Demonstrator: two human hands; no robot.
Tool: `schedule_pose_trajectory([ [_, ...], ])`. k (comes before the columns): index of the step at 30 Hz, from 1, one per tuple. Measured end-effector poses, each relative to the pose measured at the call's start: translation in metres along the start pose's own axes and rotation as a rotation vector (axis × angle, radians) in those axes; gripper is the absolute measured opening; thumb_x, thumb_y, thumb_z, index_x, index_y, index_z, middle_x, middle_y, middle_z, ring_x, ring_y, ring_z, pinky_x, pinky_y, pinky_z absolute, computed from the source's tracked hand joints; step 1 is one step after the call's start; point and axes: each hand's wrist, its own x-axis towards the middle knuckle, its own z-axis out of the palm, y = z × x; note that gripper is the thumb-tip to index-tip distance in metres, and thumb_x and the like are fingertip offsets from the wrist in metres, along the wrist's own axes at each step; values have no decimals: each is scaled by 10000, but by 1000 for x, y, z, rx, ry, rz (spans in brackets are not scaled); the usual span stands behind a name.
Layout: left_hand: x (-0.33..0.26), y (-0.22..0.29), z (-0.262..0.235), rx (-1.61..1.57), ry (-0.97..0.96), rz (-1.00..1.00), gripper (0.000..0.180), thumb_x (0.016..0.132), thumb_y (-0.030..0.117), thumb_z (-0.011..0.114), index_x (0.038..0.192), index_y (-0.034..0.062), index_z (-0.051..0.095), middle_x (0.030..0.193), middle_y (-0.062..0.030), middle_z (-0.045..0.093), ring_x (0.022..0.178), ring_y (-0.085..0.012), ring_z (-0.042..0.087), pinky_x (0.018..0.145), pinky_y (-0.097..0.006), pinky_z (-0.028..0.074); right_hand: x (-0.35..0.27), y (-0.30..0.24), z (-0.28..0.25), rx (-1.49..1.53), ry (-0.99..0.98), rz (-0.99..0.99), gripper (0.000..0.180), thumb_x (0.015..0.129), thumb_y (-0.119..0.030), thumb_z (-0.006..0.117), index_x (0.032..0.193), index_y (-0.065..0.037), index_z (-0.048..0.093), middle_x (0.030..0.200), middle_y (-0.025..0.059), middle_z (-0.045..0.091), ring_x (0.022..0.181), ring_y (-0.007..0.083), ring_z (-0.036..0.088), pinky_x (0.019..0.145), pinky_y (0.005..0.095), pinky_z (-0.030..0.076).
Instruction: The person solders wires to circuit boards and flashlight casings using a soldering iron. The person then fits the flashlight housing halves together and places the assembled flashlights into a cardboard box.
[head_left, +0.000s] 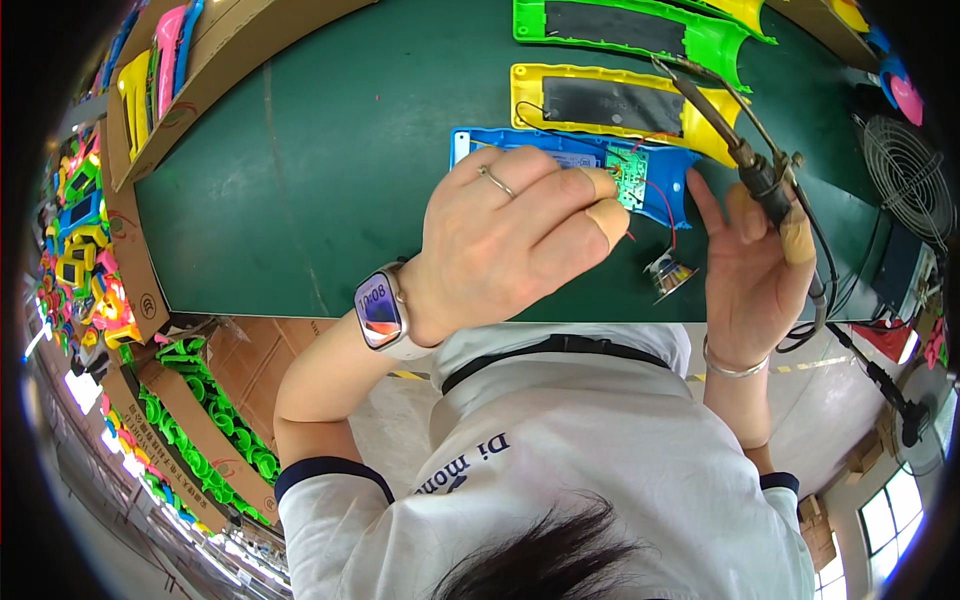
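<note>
A blue plastic shell [672, 205] lies on the green table with a small green circuit board [632, 180] in it. My left hand [525, 220] is over the shell, its fingers bent and pressed together at the board's left edge. What they pinch is hidden. Tan covers wrap some fingertips on both hands. My right hand [755, 260] grips a soldering iron [765, 188], its tip pointing up and away to the left. One finger of that hand stretches to the shell's right end. A red wire [668, 205] runs from the board towards a small silver round part [668, 275].
Beyond the blue shell lie a yellow shell [727, 125] and a green shell [730, 55], each with a dark panel. Cardboard boxes [150, 150] of coloured parts line the left side. A wire-guarded fan [905, 180] and black cables [850, 345] are at right.
</note>
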Motion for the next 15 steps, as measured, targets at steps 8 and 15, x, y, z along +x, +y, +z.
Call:
schedule_pose_trajectory([
  [8, 7, 7, -14, -115, -142, -223, 260, 598, 24, 714, 835, 89, 628, 900, -66, 532, 702, -187, 516, 579, -285, 433, -28, -14, 4, -198, 252, -17, 293, 809, -161, 555, 1031, 4, 459, 874, 69, 498, 709, 158, 490, 683, 280, 403],
  [15, 28, 14, -17, -101, -196, -438, 204, 591, -14, 658, 731, 41, 520, 928, -98, 459, 652, -207, 514, 557, -304, 426, -51, -20, 5, -253, 278, 26, 337, 751, -119, 641, 985, 10, 435, 870, 98, 560, 605, 148, 535, 528, 233, 435],
])
